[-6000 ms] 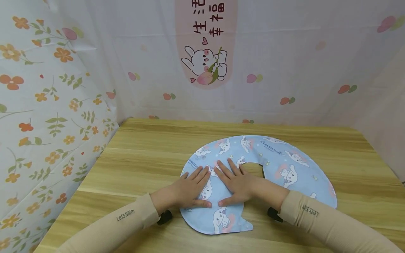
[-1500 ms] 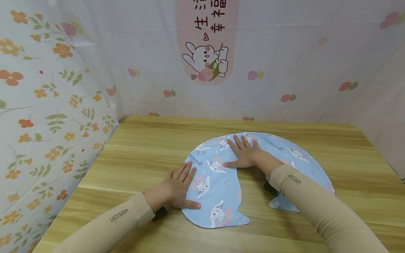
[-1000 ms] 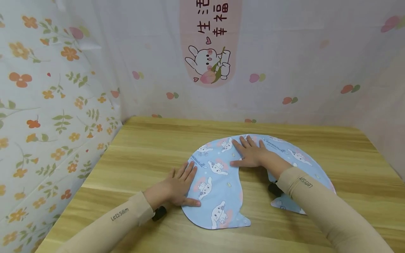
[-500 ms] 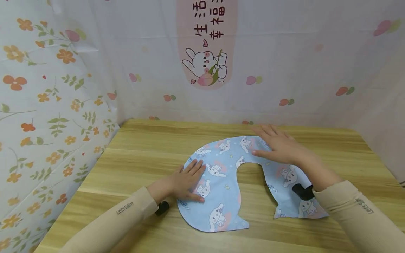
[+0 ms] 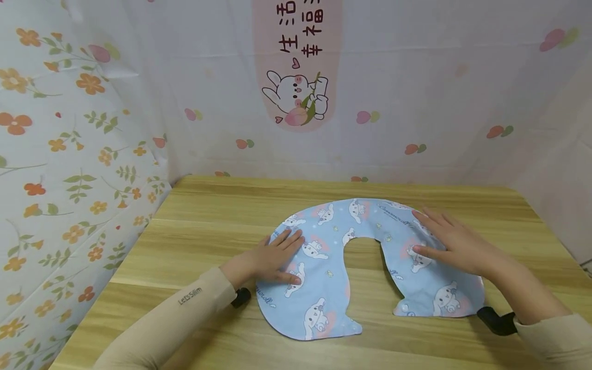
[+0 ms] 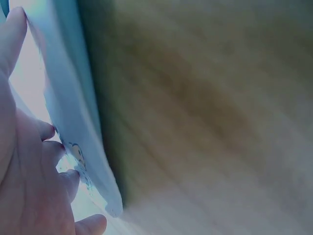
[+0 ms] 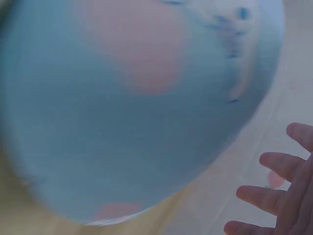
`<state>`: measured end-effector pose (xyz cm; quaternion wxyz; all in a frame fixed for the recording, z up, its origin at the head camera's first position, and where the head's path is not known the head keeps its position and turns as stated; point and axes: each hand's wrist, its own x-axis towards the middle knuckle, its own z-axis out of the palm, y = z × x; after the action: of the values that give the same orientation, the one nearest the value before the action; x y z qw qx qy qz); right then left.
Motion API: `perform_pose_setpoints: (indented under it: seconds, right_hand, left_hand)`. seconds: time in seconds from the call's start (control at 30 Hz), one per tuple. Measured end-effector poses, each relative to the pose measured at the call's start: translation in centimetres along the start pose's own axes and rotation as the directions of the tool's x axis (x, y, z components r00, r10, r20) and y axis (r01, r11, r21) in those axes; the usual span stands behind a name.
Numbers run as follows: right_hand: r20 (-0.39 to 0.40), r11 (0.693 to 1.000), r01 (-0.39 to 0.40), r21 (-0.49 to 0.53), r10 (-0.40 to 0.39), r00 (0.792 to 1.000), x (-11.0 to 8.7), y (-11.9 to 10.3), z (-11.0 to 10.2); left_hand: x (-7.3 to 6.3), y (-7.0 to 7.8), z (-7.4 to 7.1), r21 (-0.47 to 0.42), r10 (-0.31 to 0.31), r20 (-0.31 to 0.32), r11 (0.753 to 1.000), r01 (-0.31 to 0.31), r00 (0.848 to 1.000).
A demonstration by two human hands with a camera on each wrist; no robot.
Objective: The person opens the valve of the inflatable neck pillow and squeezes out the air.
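A light-blue, U-shaped neck pillow cover [image 5: 326, 293] with white cartoon puppies lies on the wooden table, its two ends towards me. On its left lobe rests my left hand [image 5: 265, 264], fingers straight and spread. The left wrist view shows that hand [image 6: 29, 171] along the side edge of the cover [image 6: 73, 93]. My right hand [image 5: 455, 241], slightly blurred, is over the outer edge of the right lobe with straight fingers. In the right wrist view its spread fingers [image 7: 261, 198] stand beside the blurred cover [image 7: 132, 127], gripping nothing.
The wooden table [image 5: 194, 241] meets a white printed curtain [image 5: 407, 92] at the back. A floral curtain [image 5: 83, 180] hangs at the left. Black wrist mounts [image 5: 497, 321] sit under both wrists, the right one near the cover's right end.
My right hand has moved from the top of the arch rightwards to the right lobe, uncovering the arch. My left hand stays on the left lobe, slightly further in.
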<state>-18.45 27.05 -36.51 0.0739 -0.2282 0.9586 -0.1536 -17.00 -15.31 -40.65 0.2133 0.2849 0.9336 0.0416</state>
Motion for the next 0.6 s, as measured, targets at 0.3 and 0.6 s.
perform_pose_setpoints:
  seconds: [0.3,0.6]
  right_hand:
    - [0.055,0.994,-0.058,0.097,0.052,0.997,-1.2,1.6,1.6]
    - [0.088,0.986,-0.026,0.166,0.011,0.996,-1.5,1.8,2.9]
  left_hand:
    - [-0.1,-0.3,-1.1,0.042,0.055,-0.099,0.998,-0.051,0.994]
    - [1.9,-1.6,-2.7,0.065,-0.029,-0.193,0.997,0.042,0.981]
